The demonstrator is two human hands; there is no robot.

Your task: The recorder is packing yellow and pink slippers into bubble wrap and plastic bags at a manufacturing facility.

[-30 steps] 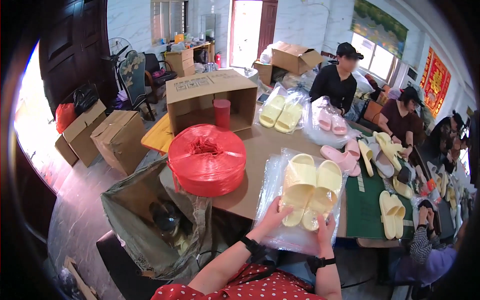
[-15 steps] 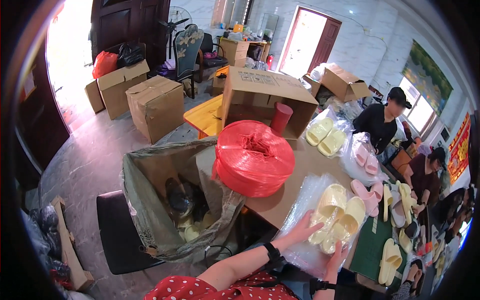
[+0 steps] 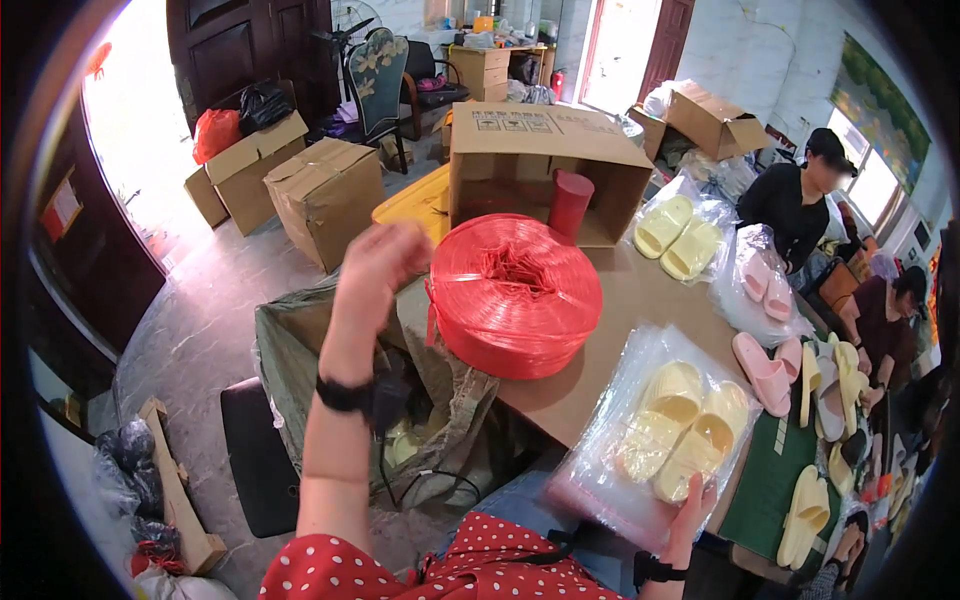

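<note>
A pair of pale yellow slippers [image 3: 682, 425] lies on clear plastic bags [image 3: 600, 470] at the table's near edge; whether the slippers are inside the top bag I cannot tell. My right hand [image 3: 688, 515] grips them at the near right, thumb over a slipper's end and fingers partly hidden beneath. My left hand [image 3: 385, 258] is raised, apart from the slippers, beside a big red roll of plastic twine [image 3: 515, 345]. Motion smears its fingers, and nothing shows clearly in them. The roll sits at the table's left edge, above a sack-lined bin [image 3: 300, 335].
An open cardboard box [image 3: 550, 135] with a red cylinder [image 3: 571, 203] stands behind the roll. Bagged yellow slippers [image 3: 665, 225] and bagged pink slippers [image 3: 768, 280] lie farther right. Loose slippers rest around a green mat [image 3: 765, 470]. Two people sit along the right side.
My left hand has let go of the slippers and swung up and left to beside the red roll. My right hand stays at the slippers. The view has shifted slightly.
</note>
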